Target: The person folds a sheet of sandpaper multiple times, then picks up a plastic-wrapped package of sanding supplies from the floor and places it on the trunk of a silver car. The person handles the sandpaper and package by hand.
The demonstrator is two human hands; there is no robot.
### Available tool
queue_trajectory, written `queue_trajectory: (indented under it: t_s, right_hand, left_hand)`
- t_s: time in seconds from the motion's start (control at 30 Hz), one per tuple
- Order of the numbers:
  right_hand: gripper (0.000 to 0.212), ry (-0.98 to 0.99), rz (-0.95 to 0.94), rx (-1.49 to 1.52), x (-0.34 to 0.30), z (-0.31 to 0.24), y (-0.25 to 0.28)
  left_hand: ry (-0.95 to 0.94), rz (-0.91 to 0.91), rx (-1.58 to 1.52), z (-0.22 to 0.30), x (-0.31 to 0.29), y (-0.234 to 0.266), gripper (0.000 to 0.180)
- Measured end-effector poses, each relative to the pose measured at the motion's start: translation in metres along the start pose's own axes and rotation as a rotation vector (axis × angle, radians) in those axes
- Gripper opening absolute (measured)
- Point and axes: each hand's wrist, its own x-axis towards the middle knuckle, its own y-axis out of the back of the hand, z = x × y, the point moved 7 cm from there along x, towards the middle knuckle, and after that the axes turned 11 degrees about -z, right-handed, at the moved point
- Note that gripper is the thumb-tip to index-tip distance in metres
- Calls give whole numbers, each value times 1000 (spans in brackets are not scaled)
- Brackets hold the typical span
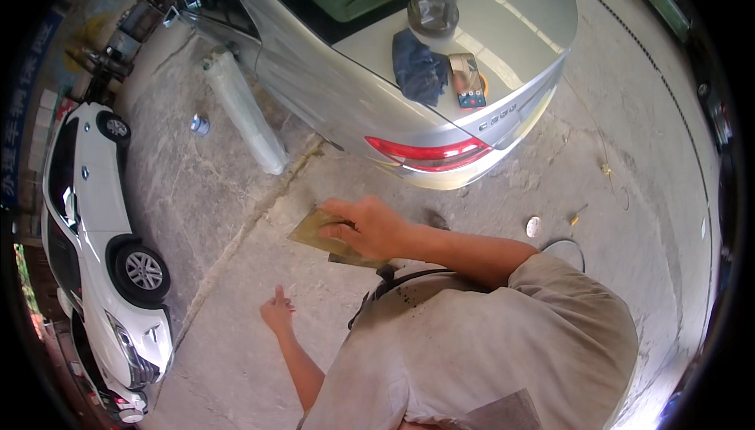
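Brightly lit, stained grey concrete floor [177, 162] surrounds the white car [101, 194]; a rough seam [245, 228] crosses it to the car's right, and a blue signboard [31, 107] stands beyond the car.

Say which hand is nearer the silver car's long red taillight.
Right. In view, the right hand is below-left of the taillight; the left hand is lower and farther left.

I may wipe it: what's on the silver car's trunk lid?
A crumpled blue cloth, a rectangular black phone partly covering an orange round item, and a grey plastic bundle. Whatever's beneath is hidden.
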Motion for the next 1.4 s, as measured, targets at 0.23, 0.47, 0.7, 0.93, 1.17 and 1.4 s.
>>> queue_trajectory:
  t_s: [0.23,0.47,0.7,0.93,1.17,1.4]
  right_hand:
    - [35,-34,4,14,-2,9,5]
    - [35,-51,18,-46,-4,21,10]
    - [24,-144,-188,-346,-21,84,-4]
    - [30,-257,-384,-614,-106,220,-48]
    - [27,-383,-510,-630,-191,303,-78]
    - [28,-512,-482,-719,-226,321,-54]
  left_hand:
    - [29,-115,41,-116,22,-34,51]
    - [400,-217,124,-188,8,-55,27]
    - [367,-248,-360,-329,2,-70,19]
    - [586,-350,-282,-338,-27,-114,19]
    - [138,-433,88,-219,-24,-141,38]
    - [-214,-588,301,-193,-19,-222,49]
